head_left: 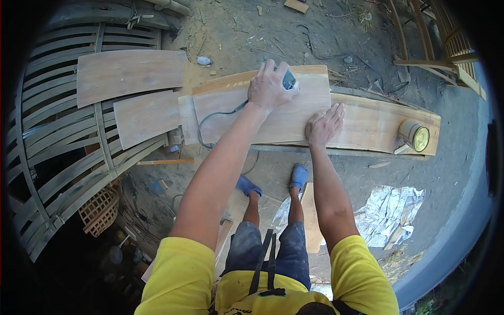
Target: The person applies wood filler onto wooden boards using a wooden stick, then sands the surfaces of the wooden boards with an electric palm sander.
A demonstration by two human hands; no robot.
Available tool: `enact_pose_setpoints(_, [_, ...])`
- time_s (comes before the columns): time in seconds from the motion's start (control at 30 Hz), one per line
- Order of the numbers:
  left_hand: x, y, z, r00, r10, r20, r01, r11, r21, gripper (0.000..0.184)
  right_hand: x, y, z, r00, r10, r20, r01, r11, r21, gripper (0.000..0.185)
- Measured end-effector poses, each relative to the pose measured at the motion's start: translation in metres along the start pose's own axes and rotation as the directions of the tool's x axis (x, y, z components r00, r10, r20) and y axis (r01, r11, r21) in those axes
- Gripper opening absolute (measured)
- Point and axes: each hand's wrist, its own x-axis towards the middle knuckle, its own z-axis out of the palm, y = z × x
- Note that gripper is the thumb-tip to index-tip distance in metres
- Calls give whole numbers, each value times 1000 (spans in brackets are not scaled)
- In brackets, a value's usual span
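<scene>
My left hand (269,88) is wrapped over the top of a small teal electric sander (289,80), whose base is hidden beneath my fingers. The sander sits on a pale wooden board (241,126), towards its far edge. A dark cord (199,128) loops from under my left wrist down over the board's left part. My right hand (325,125) lies flat near the same board's right end, fingers stretched out and dusty. Under and beyond that end runs a longer wooden plank (375,123). A tin can (415,135) lies on its side near the plank's right end.
Two more boards (131,73) rest on a slatted bamboo bench (63,134) at left. Crumpled foil-like sheeting (391,212) lies on the dirt floor at lower right. A woven basket (100,210) is lower left. Wooden furniture frames (430,58) stand at upper right.
</scene>
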Motion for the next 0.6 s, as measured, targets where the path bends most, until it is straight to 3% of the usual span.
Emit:
enact_pose_setpoints(0.3, [-71, -166, -57, 904, -326, -276, 361, 929, 86, 46, 0, -4, -5, 999, 9, 39, -8, 1000, -12, 67])
enact_pose_setpoints(0.47, [-114, -242, -76, 851, -410, -328, 441, 897, 22, 45, 0, -6, -3, 999, 21, 34, -21, 1000, -12, 67])
enact_pose_setpoints(0.6, [-120, -222, -64, 866, -367, -341, 393, 919, 10, 43, -1, -7, -6, 999, 22, 34, -21, 1000, -21, 68])
